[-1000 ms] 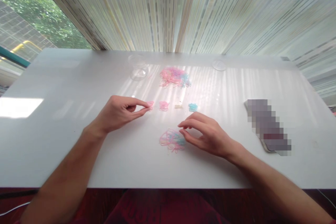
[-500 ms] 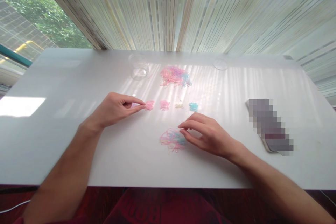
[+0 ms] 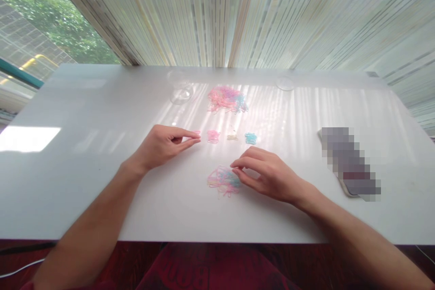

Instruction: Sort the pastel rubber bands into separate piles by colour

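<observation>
My left hand (image 3: pixel 168 144) is over a small pile of pink rubber bands (image 3: pixel 196 132), covering most of it. Its thumb and index finger are drawn together at the tips; what they pinch, if anything, is too small to make out. My right hand (image 3: pixel 261 171) rests at the right edge of a loose mixed heap of pink, blue and pale rubber bands (image 3: pixel 220 182). Its thumb and forefinger nearly meet, and anything between them cannot be made out. To the right of my left hand lie small piles of pink bands (image 3: pixel 213 136), cream bands (image 3: pixel 232 137) and blue bands (image 3: pixel 250 138).
Farther back on the white table (image 3: pixel 84 190) is a larger heap of mixed rubber bands (image 3: pixel 227 99). A clear round container (image 3: pixel 181 94) stands left of it, and a clear round lid (image 3: pixel 284 83) lies to the right. A blurred-out phone (image 3: pixel 350 163) is at the right.
My left hand has shifted a little to the right and now covers most of the pink pile that showed beyond its fingertips. My right hand has stayed in place.
</observation>
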Demonstrator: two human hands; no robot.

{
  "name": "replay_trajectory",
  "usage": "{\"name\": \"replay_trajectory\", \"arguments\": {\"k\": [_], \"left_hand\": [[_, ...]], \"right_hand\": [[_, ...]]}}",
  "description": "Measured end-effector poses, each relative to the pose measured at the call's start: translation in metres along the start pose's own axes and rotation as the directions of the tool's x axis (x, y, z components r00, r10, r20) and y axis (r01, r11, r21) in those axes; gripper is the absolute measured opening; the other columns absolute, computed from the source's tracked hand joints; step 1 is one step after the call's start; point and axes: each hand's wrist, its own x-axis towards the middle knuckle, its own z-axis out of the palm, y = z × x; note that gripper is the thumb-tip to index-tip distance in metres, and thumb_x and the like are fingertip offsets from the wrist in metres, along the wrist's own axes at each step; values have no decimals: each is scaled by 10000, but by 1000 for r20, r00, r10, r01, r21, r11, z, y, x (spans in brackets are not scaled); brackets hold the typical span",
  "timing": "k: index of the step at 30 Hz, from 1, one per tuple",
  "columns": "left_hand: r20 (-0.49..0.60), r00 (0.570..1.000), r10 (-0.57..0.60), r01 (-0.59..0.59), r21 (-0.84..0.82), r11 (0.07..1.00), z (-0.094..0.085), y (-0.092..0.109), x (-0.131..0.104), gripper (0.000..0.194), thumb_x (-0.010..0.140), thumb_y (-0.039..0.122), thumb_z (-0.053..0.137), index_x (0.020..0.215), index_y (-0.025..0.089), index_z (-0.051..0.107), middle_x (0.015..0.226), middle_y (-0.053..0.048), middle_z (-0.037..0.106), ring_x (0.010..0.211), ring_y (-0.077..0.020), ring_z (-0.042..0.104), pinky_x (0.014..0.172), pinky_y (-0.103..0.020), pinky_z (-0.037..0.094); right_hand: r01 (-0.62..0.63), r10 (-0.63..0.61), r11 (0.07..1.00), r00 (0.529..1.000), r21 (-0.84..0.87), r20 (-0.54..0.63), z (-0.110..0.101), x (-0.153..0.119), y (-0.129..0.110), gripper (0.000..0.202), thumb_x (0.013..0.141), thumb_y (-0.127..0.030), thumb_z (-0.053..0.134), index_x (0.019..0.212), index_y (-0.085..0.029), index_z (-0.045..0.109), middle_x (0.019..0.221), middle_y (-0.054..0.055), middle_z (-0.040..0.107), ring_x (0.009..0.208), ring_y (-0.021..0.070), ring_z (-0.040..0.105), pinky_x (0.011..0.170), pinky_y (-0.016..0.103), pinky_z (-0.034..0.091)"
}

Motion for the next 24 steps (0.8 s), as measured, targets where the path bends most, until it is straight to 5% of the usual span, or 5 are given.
{"name": "replay_trajectory", "arguments": {"k": [4, 24], "left_hand": [[2, 995, 97, -97, 58, 994, 19, 8, 0, 219, 923, 343, 668, 878, 190, 818, 666, 3, 721, 495, -76, 432, 519, -208, 375], [9, 997, 82, -81, 242, 967, 25, 10, 0, 252, 946, 376, 619, 918, 226, 820, 545, 44, 571, 504, -96, 466, 538, -216, 348]], "right_hand": [[0, 0, 1000, 1000, 0, 12, 1, 0, 0, 129, 974, -174, 566, 958, -180, 693, 816, 48, 690, 740, 172, 614, 654, 291, 477], [1, 0, 1000, 999, -14, 50, 0, -1, 1, 166, 990, -192, 540, 946, -176, 699, 799, 47, 674, 720, 167, 590, 662, 288, 451]]}}
